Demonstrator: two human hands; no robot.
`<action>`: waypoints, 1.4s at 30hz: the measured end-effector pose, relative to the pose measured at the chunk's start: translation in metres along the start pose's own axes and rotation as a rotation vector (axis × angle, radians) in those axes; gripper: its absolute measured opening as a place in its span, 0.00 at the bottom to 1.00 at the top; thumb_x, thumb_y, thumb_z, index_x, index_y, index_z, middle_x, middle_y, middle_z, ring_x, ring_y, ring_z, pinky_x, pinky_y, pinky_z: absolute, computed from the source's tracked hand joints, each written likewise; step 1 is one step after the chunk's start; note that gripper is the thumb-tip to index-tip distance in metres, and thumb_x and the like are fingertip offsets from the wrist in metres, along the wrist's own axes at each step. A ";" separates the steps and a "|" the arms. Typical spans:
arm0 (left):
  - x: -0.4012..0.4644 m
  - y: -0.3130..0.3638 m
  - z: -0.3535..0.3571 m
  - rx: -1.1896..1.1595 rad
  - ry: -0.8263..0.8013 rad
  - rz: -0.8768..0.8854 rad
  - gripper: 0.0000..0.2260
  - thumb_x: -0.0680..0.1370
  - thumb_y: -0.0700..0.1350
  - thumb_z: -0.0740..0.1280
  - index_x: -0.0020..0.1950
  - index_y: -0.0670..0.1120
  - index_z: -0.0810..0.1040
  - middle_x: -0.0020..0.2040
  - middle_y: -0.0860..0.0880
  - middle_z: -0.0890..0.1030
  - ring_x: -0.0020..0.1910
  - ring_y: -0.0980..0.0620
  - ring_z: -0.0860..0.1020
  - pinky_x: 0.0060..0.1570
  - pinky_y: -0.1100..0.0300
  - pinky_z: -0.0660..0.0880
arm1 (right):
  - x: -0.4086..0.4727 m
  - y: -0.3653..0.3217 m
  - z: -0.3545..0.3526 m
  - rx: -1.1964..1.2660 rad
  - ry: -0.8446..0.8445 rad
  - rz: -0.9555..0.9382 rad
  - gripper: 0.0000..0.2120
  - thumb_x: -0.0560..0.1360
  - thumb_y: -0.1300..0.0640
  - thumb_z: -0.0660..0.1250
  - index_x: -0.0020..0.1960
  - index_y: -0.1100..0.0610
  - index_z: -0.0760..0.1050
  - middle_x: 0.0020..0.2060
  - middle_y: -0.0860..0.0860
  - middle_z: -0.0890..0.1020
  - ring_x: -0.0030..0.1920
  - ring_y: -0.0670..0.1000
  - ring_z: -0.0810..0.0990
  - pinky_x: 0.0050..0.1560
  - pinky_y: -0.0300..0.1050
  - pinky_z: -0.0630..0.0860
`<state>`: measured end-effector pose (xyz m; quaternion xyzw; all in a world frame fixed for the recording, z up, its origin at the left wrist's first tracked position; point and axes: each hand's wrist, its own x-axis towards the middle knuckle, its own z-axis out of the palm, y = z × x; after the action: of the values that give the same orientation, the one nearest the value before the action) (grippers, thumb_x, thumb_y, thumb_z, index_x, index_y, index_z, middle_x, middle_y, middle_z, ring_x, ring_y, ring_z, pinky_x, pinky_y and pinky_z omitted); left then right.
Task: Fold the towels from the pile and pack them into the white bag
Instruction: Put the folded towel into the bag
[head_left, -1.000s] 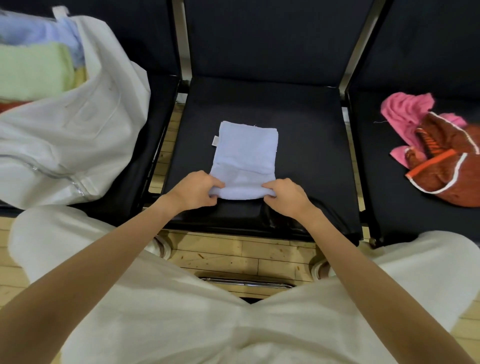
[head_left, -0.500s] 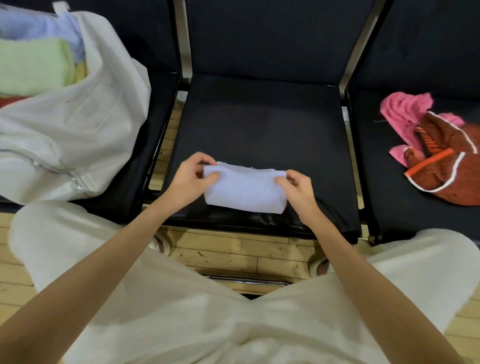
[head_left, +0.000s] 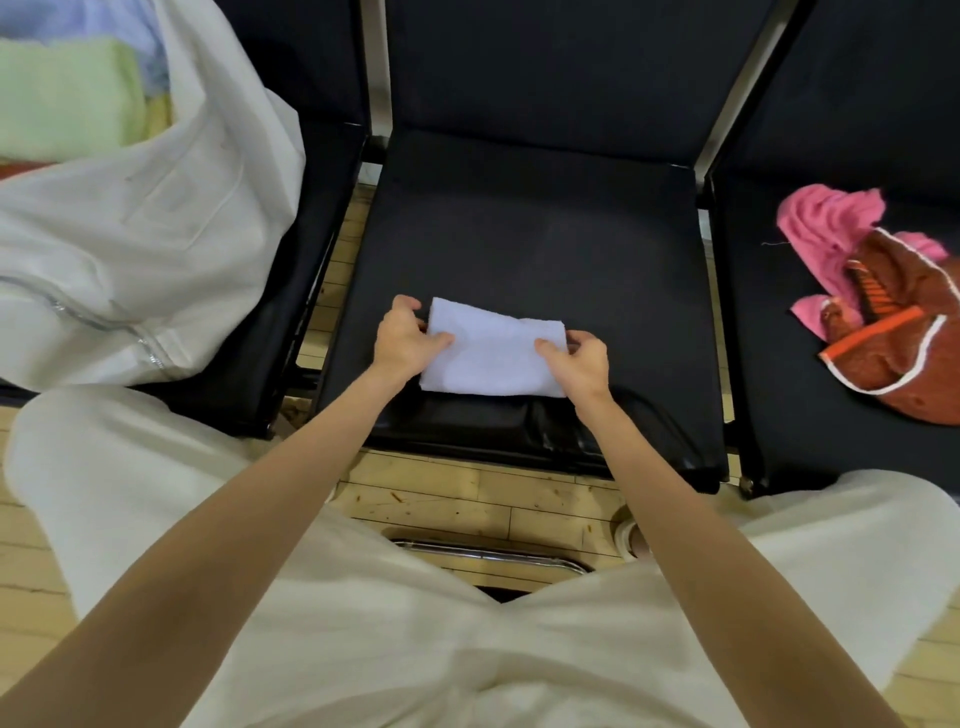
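1. Towel (head_left: 491, 356) went from long strip to a compact rectangle; last fold was closed.
2. Left hand (head_left: 402, 340) and right hand (head_left: 576, 358) pinched its two ends, on the middle seat (head_left: 519, 234).
3. Likely ready for the white bag (head_left: 140, 249), left seat.
4. Pile (head_left: 883, 301) remained on the right.

This looks like a hall or waiting area of some public building rather than a home: a row of black padded chairs (head_left: 530, 249) stands side by side, joined with metal frame posts (head_left: 375, 67) between their backs. The floor (head_left: 457, 499) beneath is pale wooden strip boarding, scuffed and marked, like that of a gym or assembly room. No other furniture or wall shows, so the exact kind of building cannot be told.
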<state>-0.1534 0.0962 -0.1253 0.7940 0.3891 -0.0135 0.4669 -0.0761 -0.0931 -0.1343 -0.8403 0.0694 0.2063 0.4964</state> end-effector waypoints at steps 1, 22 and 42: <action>0.000 -0.002 0.002 0.077 0.027 0.010 0.26 0.72 0.46 0.74 0.65 0.40 0.69 0.60 0.42 0.74 0.58 0.45 0.75 0.50 0.55 0.74 | -0.001 0.001 0.000 -0.045 0.002 -0.021 0.17 0.71 0.57 0.71 0.57 0.63 0.74 0.48 0.54 0.80 0.49 0.52 0.79 0.47 0.43 0.75; -0.021 0.004 -0.071 -0.139 0.149 0.111 0.10 0.78 0.45 0.66 0.52 0.41 0.69 0.45 0.48 0.73 0.46 0.51 0.73 0.37 0.61 0.69 | -0.030 -0.081 0.049 -0.044 -0.107 -0.178 0.13 0.74 0.54 0.69 0.48 0.60 0.67 0.39 0.47 0.71 0.42 0.47 0.72 0.35 0.36 0.66; 0.026 0.032 -0.359 -0.054 0.666 0.471 0.07 0.77 0.42 0.68 0.50 0.46 0.69 0.43 0.51 0.75 0.42 0.52 0.73 0.39 0.66 0.66 | -0.076 -0.303 0.196 0.183 -0.450 -0.596 0.12 0.77 0.58 0.66 0.59 0.55 0.69 0.57 0.51 0.77 0.56 0.51 0.78 0.54 0.55 0.79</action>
<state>-0.2379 0.3731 0.0906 0.8097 0.3268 0.3618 0.3265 -0.1018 0.2205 0.0586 -0.7094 -0.2706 0.2252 0.6105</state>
